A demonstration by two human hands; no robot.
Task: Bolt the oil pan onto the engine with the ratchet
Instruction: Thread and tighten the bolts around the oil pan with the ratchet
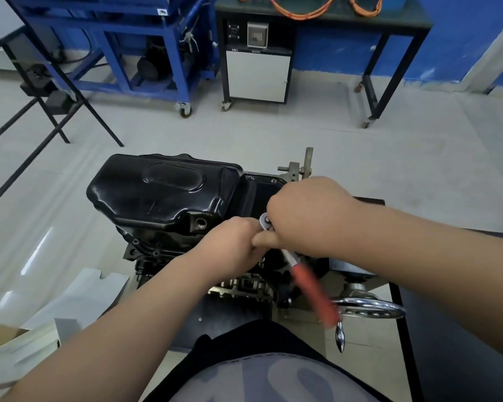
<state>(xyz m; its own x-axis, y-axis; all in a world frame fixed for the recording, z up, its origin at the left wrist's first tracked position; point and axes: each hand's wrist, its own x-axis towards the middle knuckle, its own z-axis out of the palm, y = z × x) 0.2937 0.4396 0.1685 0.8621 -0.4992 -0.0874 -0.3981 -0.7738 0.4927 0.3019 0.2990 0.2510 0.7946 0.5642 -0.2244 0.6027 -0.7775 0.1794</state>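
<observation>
The black oil pan (163,192) sits on top of the engine (244,282), with bolt holes along its near flange. The ratchet's silver head (264,220) stands at the pan's near right edge. Its orange handle (314,294) is blurred and slants down to the right, with no hand on it. My right hand (308,216) is curled over the ratchet at its head and neck. My left hand (233,242) is curled tight against the same spot from the left, just under the head. The socket and the bolt are hidden by my fingers.
The engine hangs on a dark stand with a chrome handwheel (372,307) at the near right. White cardboard boxes (26,349) lie on the floor at the near left. Farther back stand a blue frame cart (145,53) and a black workbench (317,39).
</observation>
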